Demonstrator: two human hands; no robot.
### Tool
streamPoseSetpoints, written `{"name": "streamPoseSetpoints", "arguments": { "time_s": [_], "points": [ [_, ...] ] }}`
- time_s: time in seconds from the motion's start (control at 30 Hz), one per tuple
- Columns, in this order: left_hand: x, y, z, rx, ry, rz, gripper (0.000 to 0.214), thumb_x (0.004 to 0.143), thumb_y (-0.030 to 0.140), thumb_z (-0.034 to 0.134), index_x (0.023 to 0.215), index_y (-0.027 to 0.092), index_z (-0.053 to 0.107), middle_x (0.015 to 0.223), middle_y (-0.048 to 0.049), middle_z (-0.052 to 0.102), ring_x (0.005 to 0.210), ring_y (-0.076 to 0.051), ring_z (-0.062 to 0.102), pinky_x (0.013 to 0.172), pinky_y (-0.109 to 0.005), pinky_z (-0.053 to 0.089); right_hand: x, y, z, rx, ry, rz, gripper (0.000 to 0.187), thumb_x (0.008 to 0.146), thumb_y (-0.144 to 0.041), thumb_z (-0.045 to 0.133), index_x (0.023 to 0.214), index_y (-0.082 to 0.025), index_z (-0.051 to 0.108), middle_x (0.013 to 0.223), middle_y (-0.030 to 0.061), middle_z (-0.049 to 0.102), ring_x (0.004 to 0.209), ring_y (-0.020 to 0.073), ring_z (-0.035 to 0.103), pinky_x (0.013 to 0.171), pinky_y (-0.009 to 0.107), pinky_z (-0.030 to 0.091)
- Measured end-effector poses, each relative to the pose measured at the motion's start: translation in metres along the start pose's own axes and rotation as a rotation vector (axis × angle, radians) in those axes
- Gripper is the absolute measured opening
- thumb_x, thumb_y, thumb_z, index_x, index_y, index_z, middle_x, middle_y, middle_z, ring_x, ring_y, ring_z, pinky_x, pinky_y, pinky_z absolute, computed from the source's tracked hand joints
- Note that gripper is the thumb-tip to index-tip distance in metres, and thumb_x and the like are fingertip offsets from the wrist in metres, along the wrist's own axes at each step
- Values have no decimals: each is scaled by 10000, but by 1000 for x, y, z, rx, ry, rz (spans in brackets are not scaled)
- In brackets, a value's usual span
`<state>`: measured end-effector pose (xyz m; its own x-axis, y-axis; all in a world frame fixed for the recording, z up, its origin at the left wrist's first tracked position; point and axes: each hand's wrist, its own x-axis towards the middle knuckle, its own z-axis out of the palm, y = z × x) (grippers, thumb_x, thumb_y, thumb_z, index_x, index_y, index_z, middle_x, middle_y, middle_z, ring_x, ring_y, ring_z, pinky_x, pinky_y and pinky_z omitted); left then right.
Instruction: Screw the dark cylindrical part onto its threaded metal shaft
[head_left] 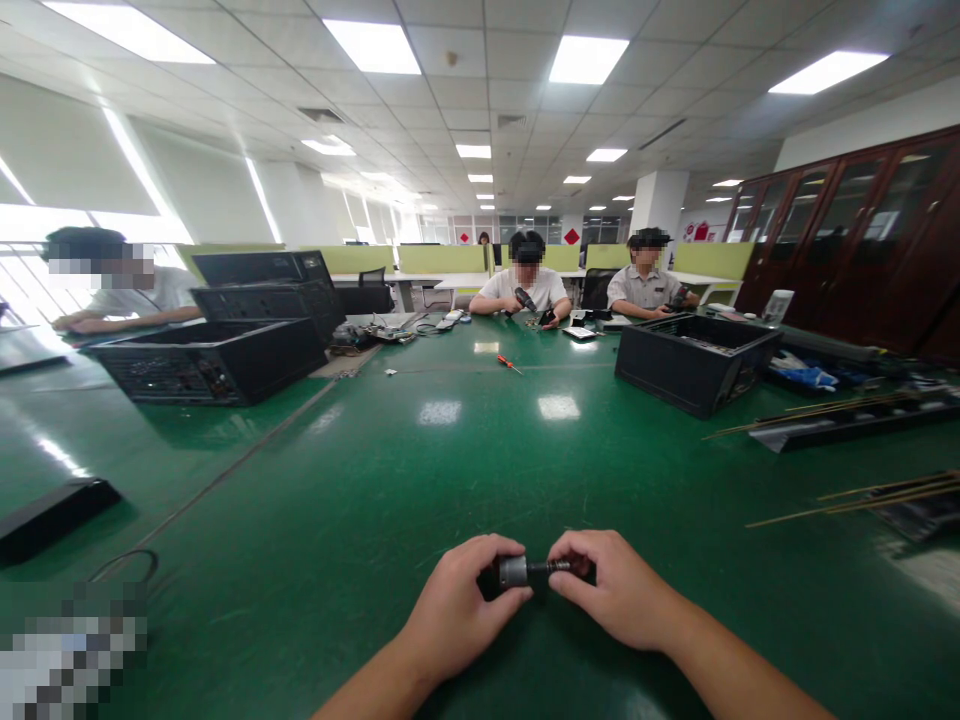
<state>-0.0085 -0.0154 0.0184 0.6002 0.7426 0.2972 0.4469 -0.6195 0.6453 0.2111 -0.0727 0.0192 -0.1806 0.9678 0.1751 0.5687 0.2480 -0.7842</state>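
In the head view, a small grey metal cylinder with a thin dark shaft (514,571) lies sideways between my hands, just above the green tabletop. My left hand (469,600) grips the cylinder end between thumb and fingers. At the other end, my right hand (611,585) pinches the ridged tip of the shaft with thumb and forefinger. My right fingers partly hide that tip, so its exact kind cannot be made out.
Black computer cases (225,360) stand at the left, with another case (696,360) at the right. An orange screwdriver (509,364) lies mid-table. Thin brass-coloured rods (862,502) and metal parts lie at the right edge. Co-workers (525,285) sit across the table, one holding a drill.
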Motion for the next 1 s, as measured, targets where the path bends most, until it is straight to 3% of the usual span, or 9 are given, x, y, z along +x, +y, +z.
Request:
{"name": "streamPoseSetpoints", "arguments": {
  "time_s": [1.0],
  "points": [
    [-1, -5, 0, 17, 31, -7, 287, 749, 183, 755, 1019, 241, 676, 961, -9, 736, 891, -207, 680, 842, -341, 507, 0, 3, -4, 1, 5, 2, 80, 851, -233, 640, 887, -208, 706, 771, -12, 670, 724, 144, 596, 684, 236, 424]
  ]
}}
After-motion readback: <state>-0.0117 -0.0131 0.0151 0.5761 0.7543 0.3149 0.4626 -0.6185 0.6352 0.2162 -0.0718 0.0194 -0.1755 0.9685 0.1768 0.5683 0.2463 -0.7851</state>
